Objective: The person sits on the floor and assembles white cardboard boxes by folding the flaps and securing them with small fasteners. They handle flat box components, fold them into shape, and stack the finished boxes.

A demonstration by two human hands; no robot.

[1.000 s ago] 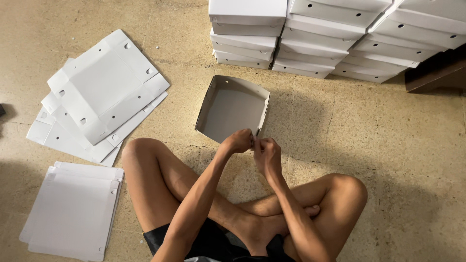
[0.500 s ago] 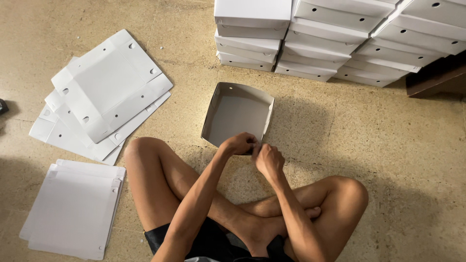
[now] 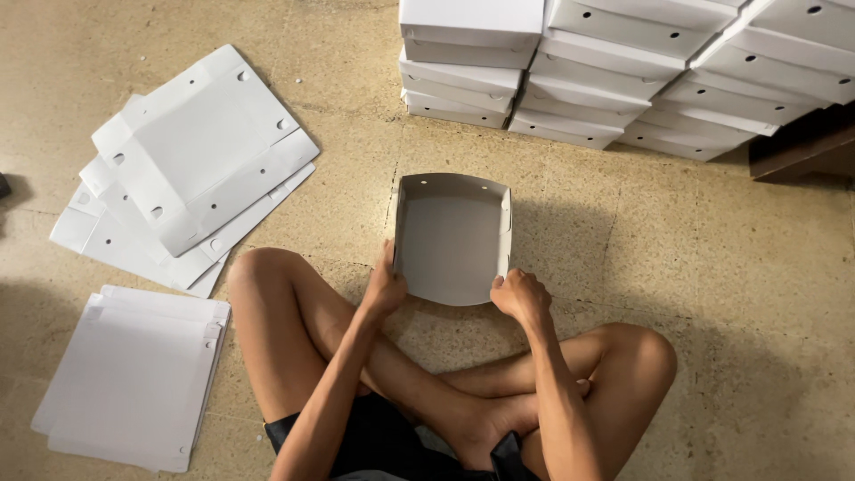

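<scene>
Centrally, in the head view, a person sits cross-legged on the speckled floor [image 3: 677,267] with a half-folded white cardboard box [image 3: 452,239] lying open just beyond the knees. Left hand [image 3: 385,287]: fingers curled closed around the box's near left corner, thumb along the side wall. Right hand [image 3: 519,296]: closed in a loose fist gripping the near right corner. The box's far wall and both side walls stand upright; small round holes show along the far wall.

Left of the person, well apart from the box, lies a fanned pile of flat white blanks [image 3: 183,169] with punched holes; nearer the left knee lies a squared stack of flat sheets [image 3: 134,379]. Beyond the box, stacked rows of finished white boxes [image 3: 623,67] stand several high. A dark wooden object [image 3: 802,147] sits at the right edge.
</scene>
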